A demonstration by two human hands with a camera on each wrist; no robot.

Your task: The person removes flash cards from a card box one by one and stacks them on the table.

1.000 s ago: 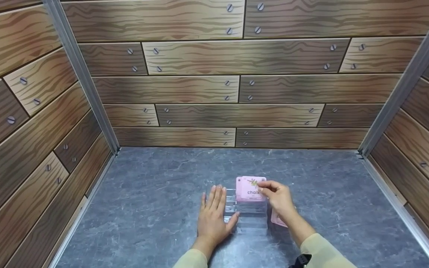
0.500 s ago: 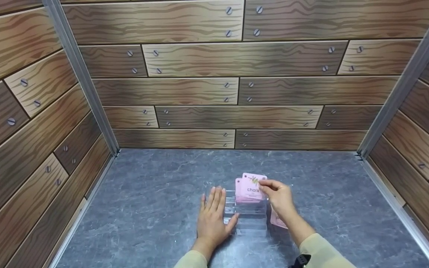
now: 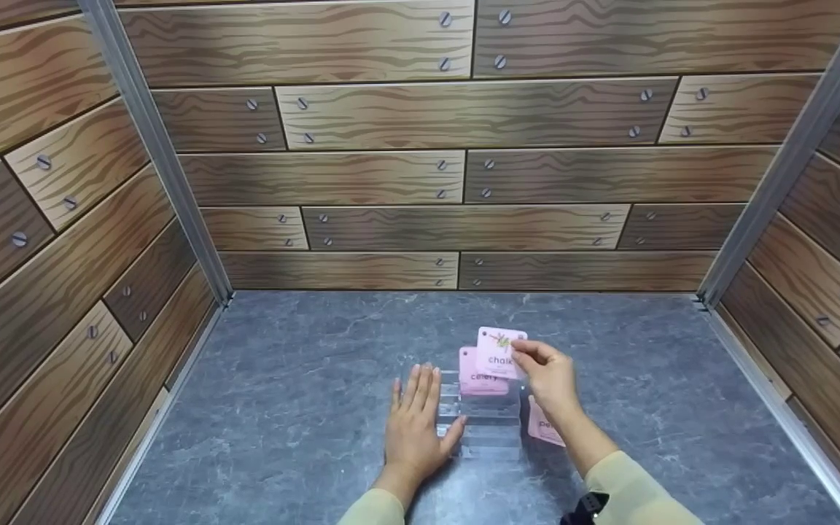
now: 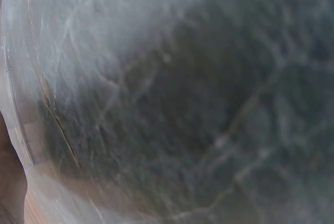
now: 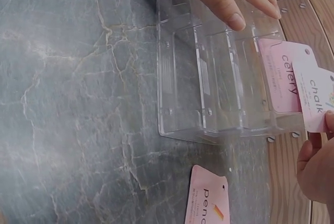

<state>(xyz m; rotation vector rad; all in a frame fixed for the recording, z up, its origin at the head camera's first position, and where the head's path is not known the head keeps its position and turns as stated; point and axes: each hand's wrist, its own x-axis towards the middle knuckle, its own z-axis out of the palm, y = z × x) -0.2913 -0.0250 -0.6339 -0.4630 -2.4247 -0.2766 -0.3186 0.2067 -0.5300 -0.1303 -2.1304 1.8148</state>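
My right hand point(image 3: 553, 375) pinches the right edge of a pink "chalk" flashcard point(image 3: 499, 350) between thumb and fingertips. It holds the card above a clear stepped plastic display rack point(image 3: 491, 412). A pink "celery" flashcard point(image 3: 472, 380) stands in the rack's rearmost tier, partly covered by the chalk card. My left hand point(image 3: 414, 430) rests with straight fingers on the rack's left part, thumb spread toward the middle. In the right wrist view, the nearer tiers of the rack point(image 5: 182, 78) hold no cards. The left wrist view shows mostly blurred tabletop.
Just right of the rack, another pink flashcard point(image 5: 207, 198) lies on the table, its visible letters reading "penc". The grey marbled tabletop point(image 3: 303, 379) is bounded by wood-patterned walls point(image 3: 376, 175) at the back and both sides.
My right hand has lifted the chalk card up and slightly right, away from the rear tier, uncovering the celery card behind it. The left hand has stayed in place.
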